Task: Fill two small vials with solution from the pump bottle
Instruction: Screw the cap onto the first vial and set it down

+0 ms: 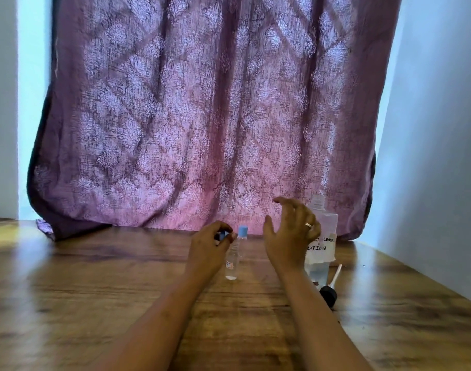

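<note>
On the wood-grain tabletop point(95, 290) stands a clear, open-necked vial point(232, 263) — fingers of the left hand point(211, 245) pinch a small blue cap point(223, 235); the right hand point(290, 236) hangs released before the clear labelled pump bottle point(322, 247).

Soft backlight through curtain point(202, 103), blurred edges

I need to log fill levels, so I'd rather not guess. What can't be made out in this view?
Head view only.
The bottle label: the right hand covers its left part; only "LENS" and "LUTION" read.
The thing pinched in the left hand: the grip hides all but a blue bit.
Liquid levels in the open vial and the blue-capped vial: too small and blurred.
</note>
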Tool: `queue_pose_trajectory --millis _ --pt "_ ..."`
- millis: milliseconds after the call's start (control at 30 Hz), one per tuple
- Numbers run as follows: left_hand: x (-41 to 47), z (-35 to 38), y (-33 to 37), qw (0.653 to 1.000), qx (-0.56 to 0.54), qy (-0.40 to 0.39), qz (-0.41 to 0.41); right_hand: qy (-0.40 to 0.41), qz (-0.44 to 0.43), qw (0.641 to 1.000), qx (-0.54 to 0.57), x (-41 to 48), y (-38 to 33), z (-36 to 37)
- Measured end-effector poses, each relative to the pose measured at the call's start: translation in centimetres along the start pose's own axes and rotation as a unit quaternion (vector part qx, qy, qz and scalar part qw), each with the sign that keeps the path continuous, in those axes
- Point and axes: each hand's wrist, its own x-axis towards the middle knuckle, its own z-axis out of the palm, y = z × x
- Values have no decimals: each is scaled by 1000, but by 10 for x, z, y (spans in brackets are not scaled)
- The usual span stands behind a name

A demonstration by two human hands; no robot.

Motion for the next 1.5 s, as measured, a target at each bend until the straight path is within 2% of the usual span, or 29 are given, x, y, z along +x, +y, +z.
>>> queue_pose_trajectory --millis 67,133,233,300,333,400,567,700,767,867,967,1000,1167,1267,1400,1500 --pt "1 1 4 999 -28 32 -7 -40 -54 998 20 -5 -5 1" --pt "2 2 6 996 -73 50 -27 -33 -111 993 -29 -9 -11 3" --pt "2 2 12 989 -132 48 -50 -52 -126 990 -26 -8 -16 5" --pt "2 4 16 980 -181 42 -71 -134 -81 983 94 -5 -17 5" --pt "2 4 18 975 -200 44 -82 -174 -42 966 184 -4 -19 5" --pt "4 4 22 968 -225 53 -100 -207 22 929 307 -4 -21 5" --pt "7 7 29 933 -305 93 -169 -282 108 855 421 -3 -21 2" --pt "6 9 30 908 -354 65 -217 -308 99 850 415 -4 -25 3" --pt "6 10 28 913 -339 48 -221 -282 88 873 389 -4 -27 4" --pt "3 9 24 949 -248 39 -191 -239 58 912 327 -2 -24 5" --pt "0 6 14 985 -90 4 -147 -292 41 917 267 -3 -15 7" --pt "-1 5 10 986 -76 -20 -145 -314 40 916 245 -4 -13 8" --pt "2 0 5 961 -160 -125 -189 -384 40 902 192 -9 -7 13" --pt "-2 0 -1 946 -142 -217 -193 -408 61 891 192 -10 -7 14" --pt "-8 4 -16 961 -21 -238 -142 -426 61 882 193 -11 -7 15" --pt "-9 4 -20 963 6 -232 -138 -429 61 880 195 -13 -8 17"
